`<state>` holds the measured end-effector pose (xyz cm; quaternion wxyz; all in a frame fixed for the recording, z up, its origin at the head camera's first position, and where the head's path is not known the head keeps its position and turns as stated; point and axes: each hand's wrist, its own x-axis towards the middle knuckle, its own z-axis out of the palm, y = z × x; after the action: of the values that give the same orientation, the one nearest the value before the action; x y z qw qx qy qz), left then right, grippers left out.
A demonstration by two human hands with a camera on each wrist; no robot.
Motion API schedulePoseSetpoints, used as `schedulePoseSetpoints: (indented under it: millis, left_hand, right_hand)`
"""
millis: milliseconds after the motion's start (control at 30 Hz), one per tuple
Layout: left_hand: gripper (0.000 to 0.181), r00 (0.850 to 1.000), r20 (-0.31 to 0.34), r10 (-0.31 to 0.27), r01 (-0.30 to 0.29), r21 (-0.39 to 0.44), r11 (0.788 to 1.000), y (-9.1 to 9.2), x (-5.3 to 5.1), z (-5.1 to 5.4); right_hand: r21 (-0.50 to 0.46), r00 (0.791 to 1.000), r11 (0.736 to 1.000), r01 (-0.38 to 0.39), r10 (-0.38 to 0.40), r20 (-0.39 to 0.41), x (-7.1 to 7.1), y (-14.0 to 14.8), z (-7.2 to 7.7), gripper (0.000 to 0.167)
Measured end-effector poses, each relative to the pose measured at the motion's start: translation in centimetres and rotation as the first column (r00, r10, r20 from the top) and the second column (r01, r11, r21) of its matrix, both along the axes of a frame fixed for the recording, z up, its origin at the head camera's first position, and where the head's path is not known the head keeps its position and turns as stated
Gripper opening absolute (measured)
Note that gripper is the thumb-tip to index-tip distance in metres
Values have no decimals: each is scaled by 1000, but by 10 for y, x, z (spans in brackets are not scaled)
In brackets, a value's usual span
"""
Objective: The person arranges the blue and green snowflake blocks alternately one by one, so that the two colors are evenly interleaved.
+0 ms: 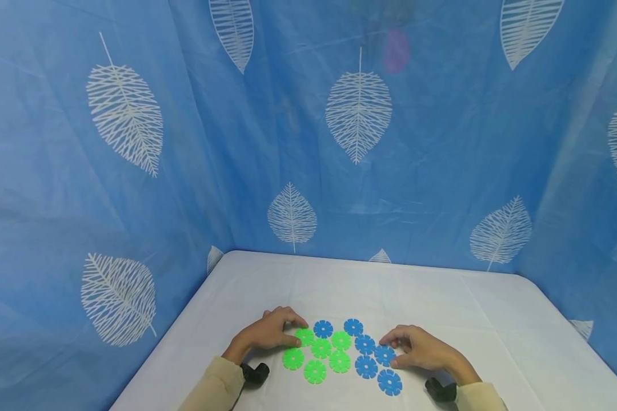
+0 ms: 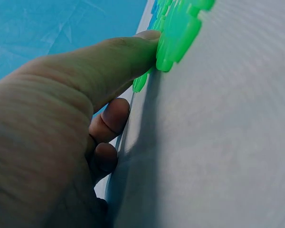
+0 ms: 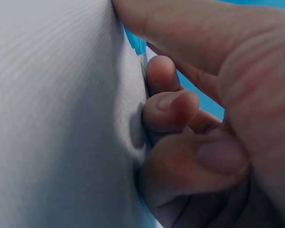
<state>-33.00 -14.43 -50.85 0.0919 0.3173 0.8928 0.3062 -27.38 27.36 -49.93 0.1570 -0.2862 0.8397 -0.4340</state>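
While your left hand (image 1: 269,331) pinches a green disc (image 1: 305,338) by its edges, your right hand (image 1: 423,349) grips a blue disc (image 1: 385,355) likewise. Between both grips, five other green discs (image 1: 321,348) and five other blue discs (image 1: 366,366) lie flat. Separation by colour appears nearly done; one blue outlier (image 1: 323,329), just inward of your left fingertips, remains beside green. Interlocking cannot be confirmed.
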Motion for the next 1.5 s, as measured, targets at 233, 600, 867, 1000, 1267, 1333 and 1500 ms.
schedulePoseSetpoints:
  millis: [233,600,867,1000,1267,1333,1500]
  left_hand:
    - [36,1000,11,22,-22,9,1000,1,0,1]
    - [37,998,2,-58,58,80,995,0,-2,0]
    - [38,992,67,-105,94,155,983,0,-2,3]
    - [37,988,102,-116,96,186,978,1,0,4]
    - [39,999,35,-39,30,236,971,-2,-1,9]
    - [40,1000,21,-3,-2,254,967,-3,-2,11]
    - [40,997,-8,79,-73,306,949,-7,-6,16]
  right_hand:
    - [-7,1000,1000,-1,1,14,0,0,-1,38]
    - [-9,1000,1000,1,-1,19,0,0,0,37]
    - [7,1000,1000,17,-17,9,0,-1,0,38]
    - [11,1000,1000,19,-19,1,0,0,-1,38]
    - [14,1000,1000,16,-17,7,1,-1,0,37]
    - [11,1000,1000,18,-18,13,1,-1,0,37]
    - [11,1000,1000,22,-22,17,0,-1,1,37]
